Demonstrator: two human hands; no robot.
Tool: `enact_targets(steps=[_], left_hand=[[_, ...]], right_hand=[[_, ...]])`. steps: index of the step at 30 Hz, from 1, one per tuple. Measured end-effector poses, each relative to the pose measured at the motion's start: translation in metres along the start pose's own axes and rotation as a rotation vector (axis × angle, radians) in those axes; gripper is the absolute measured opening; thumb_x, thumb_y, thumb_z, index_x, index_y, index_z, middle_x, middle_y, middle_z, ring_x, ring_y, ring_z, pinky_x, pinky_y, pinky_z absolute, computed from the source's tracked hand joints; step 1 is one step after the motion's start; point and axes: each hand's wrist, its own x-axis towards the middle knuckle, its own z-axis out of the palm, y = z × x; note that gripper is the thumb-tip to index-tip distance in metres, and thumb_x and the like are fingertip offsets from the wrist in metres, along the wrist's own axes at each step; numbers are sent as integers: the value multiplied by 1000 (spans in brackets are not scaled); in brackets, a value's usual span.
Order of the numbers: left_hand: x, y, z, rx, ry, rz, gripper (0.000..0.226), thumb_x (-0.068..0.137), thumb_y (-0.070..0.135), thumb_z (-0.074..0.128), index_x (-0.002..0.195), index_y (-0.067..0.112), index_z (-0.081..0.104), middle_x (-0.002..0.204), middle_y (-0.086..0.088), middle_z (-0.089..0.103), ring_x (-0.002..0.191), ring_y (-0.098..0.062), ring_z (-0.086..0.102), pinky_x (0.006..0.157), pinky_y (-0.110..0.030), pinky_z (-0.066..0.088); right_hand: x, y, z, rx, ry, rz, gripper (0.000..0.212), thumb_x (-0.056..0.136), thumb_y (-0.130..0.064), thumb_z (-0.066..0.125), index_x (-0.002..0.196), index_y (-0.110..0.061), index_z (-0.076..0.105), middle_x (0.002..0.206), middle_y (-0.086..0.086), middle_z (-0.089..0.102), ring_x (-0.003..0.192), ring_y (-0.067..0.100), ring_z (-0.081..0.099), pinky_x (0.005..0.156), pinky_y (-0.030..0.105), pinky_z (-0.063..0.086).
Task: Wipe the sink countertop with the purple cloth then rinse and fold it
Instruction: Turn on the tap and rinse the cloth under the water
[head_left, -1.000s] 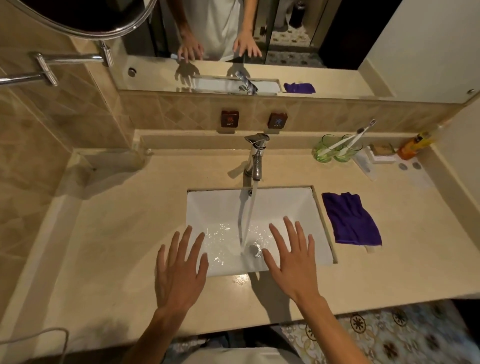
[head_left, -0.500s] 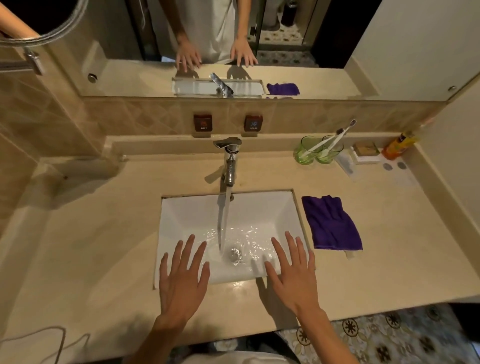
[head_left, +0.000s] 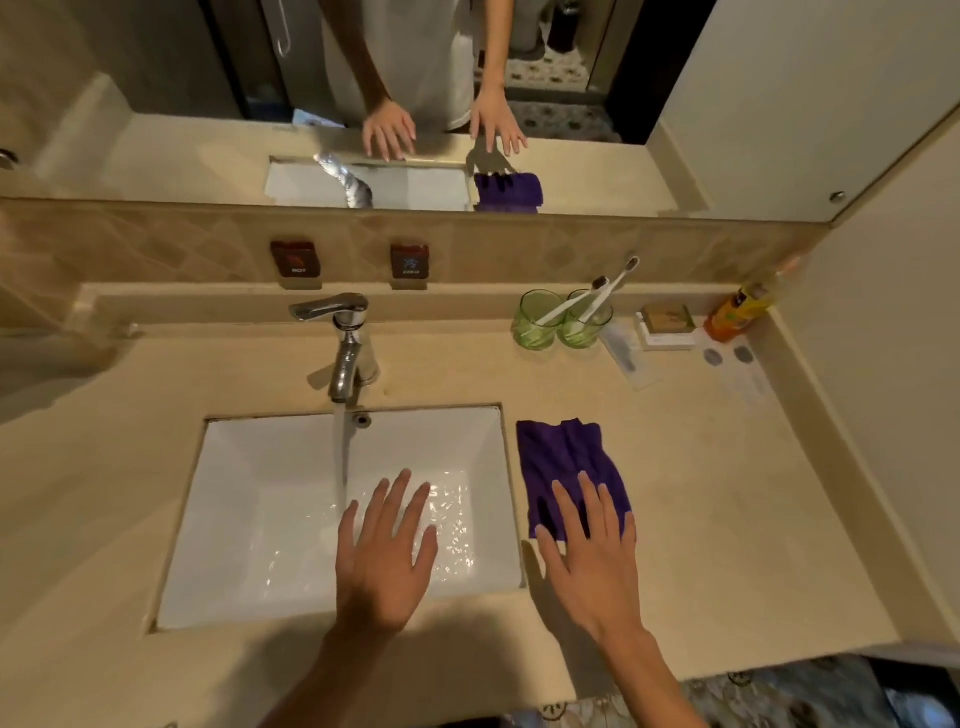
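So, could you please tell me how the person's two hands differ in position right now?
The left hand is over the white sink basin, beside the running water; the right hand is over the countertop to the basin's right. The right hand's fingertips overlap the near edge of the purple cloth, while the left hand is clear of it. Both are palm-down with fingers spread, gripping nothing.

Bathroom: sink, mirror, toothbrushes
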Motion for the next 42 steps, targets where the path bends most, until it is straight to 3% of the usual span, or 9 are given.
enact_targets(steps=[4,8,15,24,29,33,35,39,42], left_hand=[[27,33,13,-1,-75,8,57,100,54,34,146,28,54,156,1,49,144,-25,48,115,-54,38],[51,62,30,-76,-150,-19,55,98,55,35,135,27,65,144,2,62,133,-23,58,117,-40,28],[93,111,54,-272,-317,-199,53,102,55,37,137,22,60,142,3,59,131,-19,53,110,-34,38],[123,143,83,-368,-398,-480,45,99,52,52,123,14,59,129,-5,53,111,-18,58,89,-28,50],[132,150,82,-365,-463,-554,44,98,50,57,119,12,61,125,-8,52,113,-24,59,91,-34,51],[138,145,86,-490,-502,-582,36,96,43,64,85,9,65,99,-12,64,88,-24,65,87,-38,57],[139,144,82,-644,-486,-605,40,98,33,64,66,12,52,78,-9,58,70,-18,56,76,-33,52],[128,137,66,-895,-473,-672,24,101,28,59,84,13,50,87,-7,55,78,-16,53,68,-24,46],[115,122,52,-1017,-462,-694,18,103,26,56,95,10,52,92,-8,58,80,-16,55,67,-24,47]], right_hand=[[17,32,-11,2,-19,38,58,102,-62,12,158,-46,17,171,-5,5,158,18,-1,126,52,6],[38,52,-20,14,-33,85,59,102,-62,13,159,-45,16,170,-3,9,157,19,4,125,50,7],[85,74,-13,177,-91,252,64,101,-64,32,155,-31,29,149,1,48,135,22,44,107,42,42],[128,75,-1,154,-204,417,63,91,-70,52,122,-15,53,121,4,58,111,24,58,85,36,51],[136,75,2,201,-303,504,51,92,-66,56,105,-17,52,104,0,62,93,21,61,74,32,47],[138,74,3,296,-294,501,42,94,-57,60,97,-16,54,97,1,63,88,21,60,71,31,45],[137,76,2,420,-239,487,40,91,-52,68,88,-13,57,91,4,66,79,20,61,64,30,44],[127,73,-9,655,-160,456,35,90,-40,74,78,-11,57,80,4,65,72,18,60,58,24,42],[123,65,-19,772,-219,391,22,94,-34,70,91,-15,59,89,-1,67,82,12,63,66,22,46]])
